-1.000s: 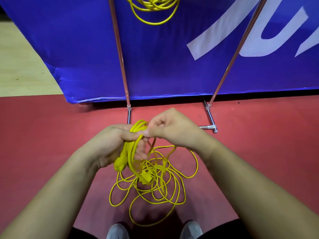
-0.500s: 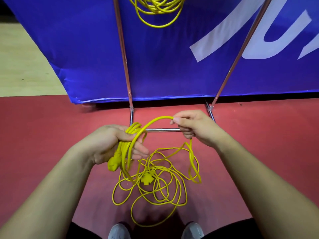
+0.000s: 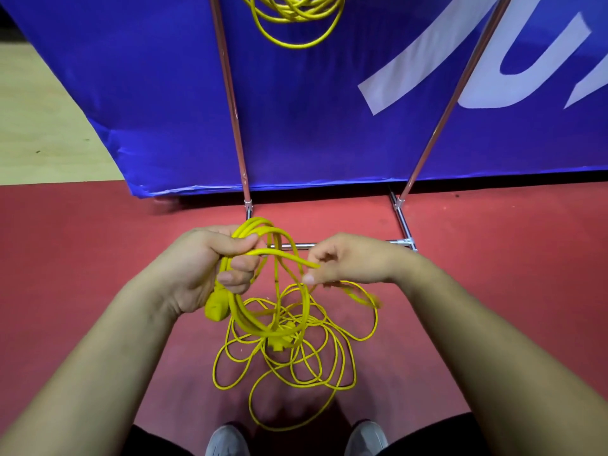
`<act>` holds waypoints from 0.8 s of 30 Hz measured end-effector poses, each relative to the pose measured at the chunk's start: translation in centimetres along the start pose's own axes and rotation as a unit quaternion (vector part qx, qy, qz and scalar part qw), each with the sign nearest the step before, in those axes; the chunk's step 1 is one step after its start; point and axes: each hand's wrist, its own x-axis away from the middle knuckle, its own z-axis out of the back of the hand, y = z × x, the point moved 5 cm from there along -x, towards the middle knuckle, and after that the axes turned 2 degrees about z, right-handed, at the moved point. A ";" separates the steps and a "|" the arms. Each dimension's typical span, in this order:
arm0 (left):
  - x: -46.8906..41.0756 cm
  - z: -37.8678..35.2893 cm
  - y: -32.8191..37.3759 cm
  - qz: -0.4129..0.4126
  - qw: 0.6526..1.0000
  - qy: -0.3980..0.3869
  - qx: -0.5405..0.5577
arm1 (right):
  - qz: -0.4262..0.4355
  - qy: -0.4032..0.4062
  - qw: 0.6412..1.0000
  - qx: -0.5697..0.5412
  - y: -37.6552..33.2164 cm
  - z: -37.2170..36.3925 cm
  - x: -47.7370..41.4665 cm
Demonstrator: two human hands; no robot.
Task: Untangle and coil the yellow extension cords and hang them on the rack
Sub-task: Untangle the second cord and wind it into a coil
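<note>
Loops of the yellow extension cord are gripped in the left hand, one strand is pinched by the right hand, and the tangle lying on the red floor could be knotted tighter if pulled.

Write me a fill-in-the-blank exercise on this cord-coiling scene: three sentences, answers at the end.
1. The left hand grips gathered loops of ____ cord.
2. The right hand pinches one strand, while the loose tangle lies on the ____.
3. A finished coil hangs on the rack in front of a ____ banner.
Missing words: yellow; floor; blue.
</note>
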 end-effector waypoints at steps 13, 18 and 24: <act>-0.7 0.9 -1.6 0.038 0.993 0.033 -0.108 | 0.015 0.095 0.995 -0.004 1.7 1.4 0.1; -0.6 -0.3 -1.9 0.058 0.994 -0.022 -0.087 | 0.063 0.115 0.991 0.025 0.2 0.7 -0.9; -0.5 0.6 -0.3 -0.013 1.000 0.014 -0.016 | 0.022 0.244 0.969 0.029 4.4 2.6 -0.8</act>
